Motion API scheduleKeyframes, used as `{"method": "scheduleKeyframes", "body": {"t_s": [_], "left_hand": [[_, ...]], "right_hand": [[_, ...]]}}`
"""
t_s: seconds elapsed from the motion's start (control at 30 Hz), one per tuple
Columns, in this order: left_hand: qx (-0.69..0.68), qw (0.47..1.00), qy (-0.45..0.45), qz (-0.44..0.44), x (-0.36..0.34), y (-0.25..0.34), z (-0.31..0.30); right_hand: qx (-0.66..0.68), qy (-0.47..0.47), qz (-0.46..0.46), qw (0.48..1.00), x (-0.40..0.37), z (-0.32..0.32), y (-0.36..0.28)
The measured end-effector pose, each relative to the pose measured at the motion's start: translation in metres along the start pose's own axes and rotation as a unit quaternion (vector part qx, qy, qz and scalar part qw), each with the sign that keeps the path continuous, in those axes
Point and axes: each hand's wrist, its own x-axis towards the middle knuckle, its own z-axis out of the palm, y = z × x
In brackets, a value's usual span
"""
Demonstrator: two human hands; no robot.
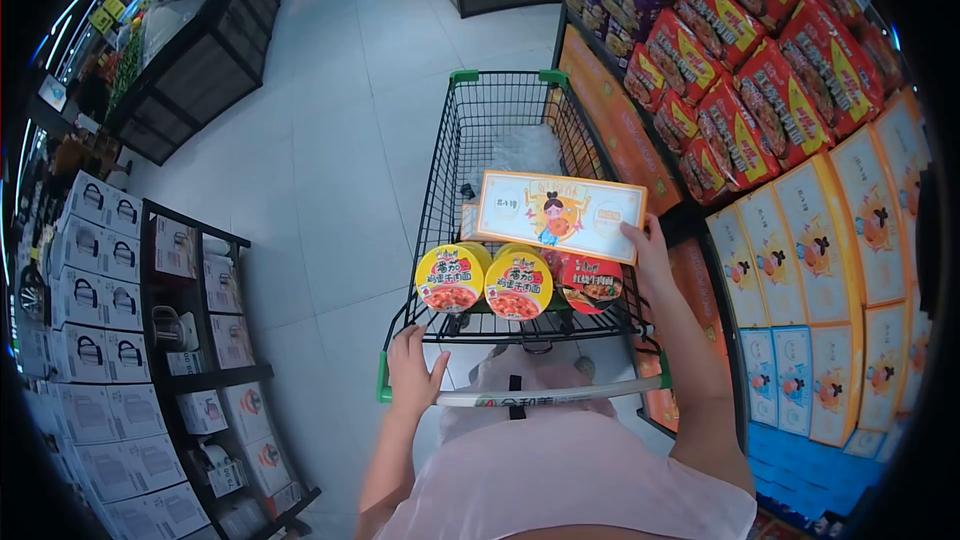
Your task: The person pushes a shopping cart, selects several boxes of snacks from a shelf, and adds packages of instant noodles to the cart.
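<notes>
A white-and-orange cardboard box (560, 215) with a cartoon girl on its lid is gripped at its right end by my right hand (648, 252). It is held over a black wire shopping cart (440, 170). Just below the box, yellow-lidded instant noodle cups (451, 280) and a red-lidded noodle cup (592, 285) sit in the cart's near end. My left hand (412, 372) rests at the left end of the cart's handle (560, 397), fingers stretched out and thumb apart, holding nothing. Part of the cart's load is hidden under the box.
Right of the cart, a shelf bears red instant noodle packs (740, 120) and rows of similar white-and-orange boxes (800, 250). On the left stands a rack (225, 375) with boxed kettles (100, 290). A dark produce stand (200, 70) is farther off across the tiled floor (330, 160).
</notes>
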Motion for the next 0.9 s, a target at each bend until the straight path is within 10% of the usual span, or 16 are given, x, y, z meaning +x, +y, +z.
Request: {"method": "scheduleKeyframes", "body": {"t_s": [0.3, 0.9], "left_hand": [[0.025, 0.998, -0.054, 0.028, 0.003, -0.004, -0.002], [0.002, 0.993, -0.118, -0.020, 0.016, -0.007, 0.001]], "right_hand": [[-0.196, 0.086, 0.112, 0.970, 0.195, 0.074, 0.160], [-0.138, -0.018, 0.250, 0.958, 0.239, 0.074, 0.257]]}}
